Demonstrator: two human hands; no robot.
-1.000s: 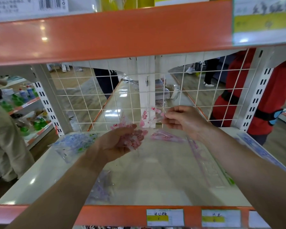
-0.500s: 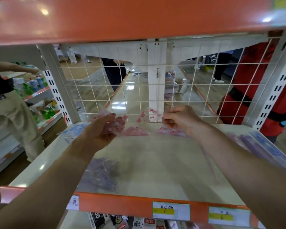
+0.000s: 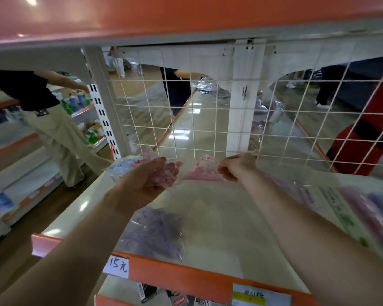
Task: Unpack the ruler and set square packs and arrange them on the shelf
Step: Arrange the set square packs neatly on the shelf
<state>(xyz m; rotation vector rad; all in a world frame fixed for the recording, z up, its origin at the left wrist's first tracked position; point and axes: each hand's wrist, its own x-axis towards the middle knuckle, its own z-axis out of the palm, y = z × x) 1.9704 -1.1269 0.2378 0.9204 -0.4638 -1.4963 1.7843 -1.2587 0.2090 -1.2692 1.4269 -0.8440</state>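
Nearest runs the shelf's orange front strip (image 3: 175, 274), carrying a white handwritten price tag (image 3: 116, 265) at the left and a yellow-and-white printed label (image 3: 260, 295) further right. Just behind the strip, on the left half of the glossy cream shelf (image 3: 226, 228), lies a purple set in a crinkled clear plastic bag (image 3: 155, 235). Along the right side lie long purple and pink ruler packs (image 3: 367, 208), too blurred to count.

Both forearms reach in over the near edge. The left hand (image 3: 146, 180) is turned palm up past the middle of the shelf, its fingers curled under a small bunch of clear packs printed in pink and red (image 3: 164, 173), which it holds. Just to its right, the right hand (image 3: 237, 166) pinches the right corner of a pink triangular set square pack (image 3: 205, 173). This pack seems to rest on the shelf close to the back, though blur makes that uncertain. Behind the left hand, at the far left corner, lies a blue-printed clear pack (image 3: 122, 167).

A white wire grid (image 3: 208, 120) closes the back, with a white upright post (image 3: 241, 111) at its middle. Beyond it to the left, a person in a black top and beige trousers (image 3: 53, 129) stands at other shelving. To the right is a figure in red (image 3: 367, 133).
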